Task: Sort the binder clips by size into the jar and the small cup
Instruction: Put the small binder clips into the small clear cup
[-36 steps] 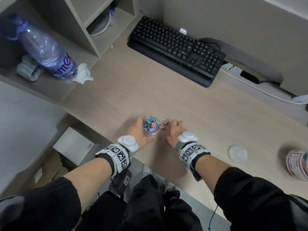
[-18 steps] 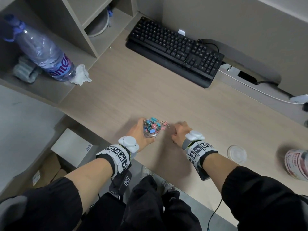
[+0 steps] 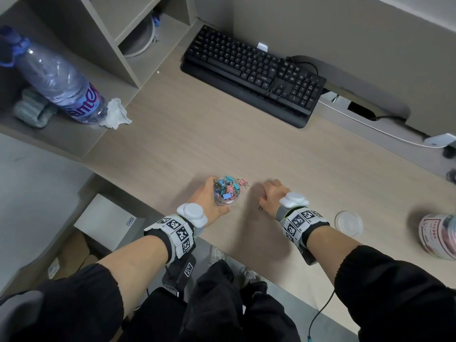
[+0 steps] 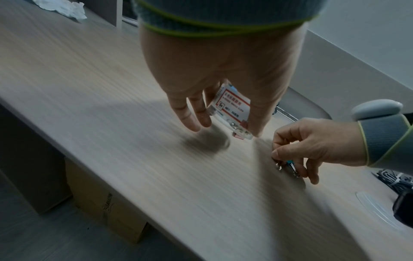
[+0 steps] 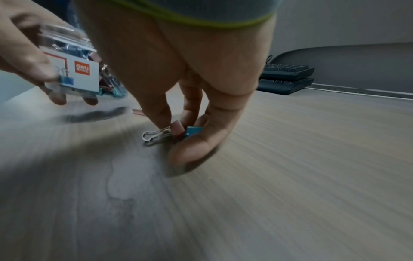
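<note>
My left hand (image 3: 204, 197) grips a small clear cup (image 3: 227, 193) full of blue and pink binder clips; in the left wrist view the cup (image 4: 230, 109) hangs tilted just above the desk over its shadow. My right hand (image 3: 269, 196) is to the cup's right, low over the desk. In the right wrist view its fingers pinch a pink binder clip (image 5: 177, 129) and a teal binder clip (image 5: 193, 131) together. A loose pink clip (image 3: 244, 182) lies beside the cup. The jar (image 3: 439, 239) with a pink label stands at the far right edge.
A clear round lid (image 3: 349, 223) lies on the desk between my right wrist and the jar. A black keyboard (image 3: 254, 75) sits at the back. Shelves on the left hold a water bottle (image 3: 61, 82) and crumpled tissue (image 3: 114, 114). The desk's front edge is close under my wrists.
My right hand has drawn away from the cup to the right and toward me, with clips pinched in its fingers. My left hand stays on the cup.
</note>
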The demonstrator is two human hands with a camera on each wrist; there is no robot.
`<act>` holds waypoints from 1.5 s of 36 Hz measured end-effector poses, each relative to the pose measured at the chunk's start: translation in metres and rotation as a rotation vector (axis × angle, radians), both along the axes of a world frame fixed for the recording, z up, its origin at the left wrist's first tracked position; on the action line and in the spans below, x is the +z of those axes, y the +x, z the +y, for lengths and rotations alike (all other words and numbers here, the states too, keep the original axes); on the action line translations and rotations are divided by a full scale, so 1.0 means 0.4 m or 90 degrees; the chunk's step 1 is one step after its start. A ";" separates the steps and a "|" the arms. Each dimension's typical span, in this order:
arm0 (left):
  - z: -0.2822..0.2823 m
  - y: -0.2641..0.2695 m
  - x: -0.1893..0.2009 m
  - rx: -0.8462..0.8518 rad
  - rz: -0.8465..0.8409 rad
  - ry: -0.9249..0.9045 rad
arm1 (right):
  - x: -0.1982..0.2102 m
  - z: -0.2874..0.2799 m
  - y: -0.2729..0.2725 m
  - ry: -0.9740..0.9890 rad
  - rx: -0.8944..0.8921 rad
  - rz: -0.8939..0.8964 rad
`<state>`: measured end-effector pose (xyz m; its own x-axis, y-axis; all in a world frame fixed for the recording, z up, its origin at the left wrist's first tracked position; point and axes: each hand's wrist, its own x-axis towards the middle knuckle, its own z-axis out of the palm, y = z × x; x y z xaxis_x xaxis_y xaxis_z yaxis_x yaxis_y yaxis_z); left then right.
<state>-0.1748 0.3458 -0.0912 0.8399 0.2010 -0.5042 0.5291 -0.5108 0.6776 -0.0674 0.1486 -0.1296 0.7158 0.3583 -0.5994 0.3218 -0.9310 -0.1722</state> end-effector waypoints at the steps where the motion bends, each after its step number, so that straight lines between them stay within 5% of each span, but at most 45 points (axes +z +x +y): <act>1: 0.000 0.000 -0.002 0.000 0.000 -0.002 | 0.001 -0.001 0.001 0.007 -0.003 0.002; 21: 0.001 -0.005 -0.005 -0.013 -0.006 0.001 | 0.029 -0.008 0.008 0.038 -0.011 0.019; 31: -0.015 -0.006 -0.011 -0.027 -0.009 0.027 | 0.148 0.097 0.019 0.245 -0.147 0.057; 40: 0.006 -0.016 -0.012 -0.022 -0.009 0.030 | 0.087 0.038 0.039 0.097 -0.180 0.058; 54: 0.042 -0.028 -0.021 0.002 0.004 0.031 | 0.047 0.180 -0.002 0.050 0.047 0.005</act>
